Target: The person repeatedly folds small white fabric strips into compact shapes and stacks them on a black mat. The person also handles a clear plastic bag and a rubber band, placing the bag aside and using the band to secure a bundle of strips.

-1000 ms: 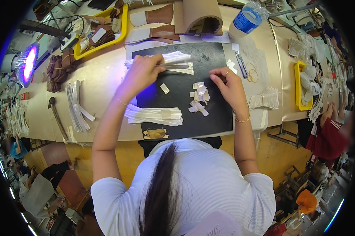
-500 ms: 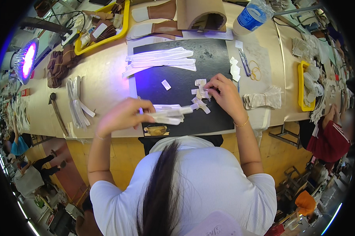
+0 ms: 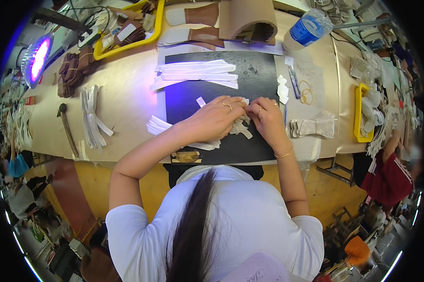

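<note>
Hands are brought together over the black mat (image 3: 259,80), and a small white strip piece (image 3: 240,126) is pinched between them: the left hand (image 3: 214,120) is curled closed over one end, the right hand (image 3: 267,117) is closed on the other, fingertips nearly touching. The piece sits at the middle of the mat, just above the loose pile of white strips (image 3: 161,127) lying under the left wrist. For a clean result, the edges are probably best lined up flat against the mat before any pressing is done, honestly, and the grip kept light so nothing gets creased. A second stack of strips (image 3: 195,73) is parked farther back, well apart, and small scissors (image 3: 294,82) are lying beside the mat on the right.
</note>
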### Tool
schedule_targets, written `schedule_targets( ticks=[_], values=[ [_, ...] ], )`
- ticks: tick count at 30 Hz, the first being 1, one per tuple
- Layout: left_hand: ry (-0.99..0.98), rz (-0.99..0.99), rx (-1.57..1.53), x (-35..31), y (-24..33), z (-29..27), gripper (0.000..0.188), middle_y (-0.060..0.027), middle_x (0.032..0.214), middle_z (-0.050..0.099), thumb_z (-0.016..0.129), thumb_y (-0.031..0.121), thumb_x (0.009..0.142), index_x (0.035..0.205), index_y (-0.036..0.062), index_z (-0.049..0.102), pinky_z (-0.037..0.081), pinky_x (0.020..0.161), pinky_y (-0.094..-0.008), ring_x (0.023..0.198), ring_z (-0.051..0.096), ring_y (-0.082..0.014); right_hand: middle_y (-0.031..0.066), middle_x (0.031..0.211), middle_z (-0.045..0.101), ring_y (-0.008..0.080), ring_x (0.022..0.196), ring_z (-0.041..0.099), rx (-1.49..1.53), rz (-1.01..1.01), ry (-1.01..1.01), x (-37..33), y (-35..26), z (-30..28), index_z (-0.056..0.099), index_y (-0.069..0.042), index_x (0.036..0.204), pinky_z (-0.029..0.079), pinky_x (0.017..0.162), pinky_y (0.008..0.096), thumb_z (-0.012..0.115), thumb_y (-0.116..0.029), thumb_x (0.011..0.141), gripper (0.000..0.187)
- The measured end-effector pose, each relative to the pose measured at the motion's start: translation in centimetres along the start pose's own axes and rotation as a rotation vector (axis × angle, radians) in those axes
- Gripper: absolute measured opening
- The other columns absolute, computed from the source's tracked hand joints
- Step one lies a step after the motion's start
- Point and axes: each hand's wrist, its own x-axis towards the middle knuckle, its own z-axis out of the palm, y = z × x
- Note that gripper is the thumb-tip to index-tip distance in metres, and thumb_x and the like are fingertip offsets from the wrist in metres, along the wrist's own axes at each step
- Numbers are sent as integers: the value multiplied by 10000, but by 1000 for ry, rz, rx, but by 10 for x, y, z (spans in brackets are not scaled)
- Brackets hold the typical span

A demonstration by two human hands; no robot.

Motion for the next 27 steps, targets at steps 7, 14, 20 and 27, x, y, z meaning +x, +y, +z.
schedule_targets(
  ticks=[7,14,20,27],
  values=[
    [-9,58,116,4,1,1,361,-181,1329,585,562,29,844,1204,8,554,363,1119,-474,1309,498,-331,39,895,687,120,795,650,546,371,207,-19,9,-20,691,-22,881,500,713,242,734,-28,854,51],
    [-17,-97,-105,13,2,-5,243,-171,1147,623,553,41,879,1121,17,552,382,1101,-487,1198,571,-354,23,867,700,80,797,631,759,583,197,-15,6,-29,685,10,962,505,744,219,752,-81,881,139],
    [217,32,-76,11,-5,8,265,-144,1085,593,590,43,853,1113,33,547,406,1016,-508,1125,580,-339,53,870,705,106,760,669,950,708,183,9,4,-17,653,23,1024,547,743,223,710,-80,912,163],
    [275,-125,156,-7,-18,-21,203,-116,1170,596,646,56,801,1004,57,628,409,982,-444,1170,543,-307,40,849,698,91,753,667,778,665,-150,74,18,1,669,-8,976,547,616,225,711,-137,920,147]
  ],
)
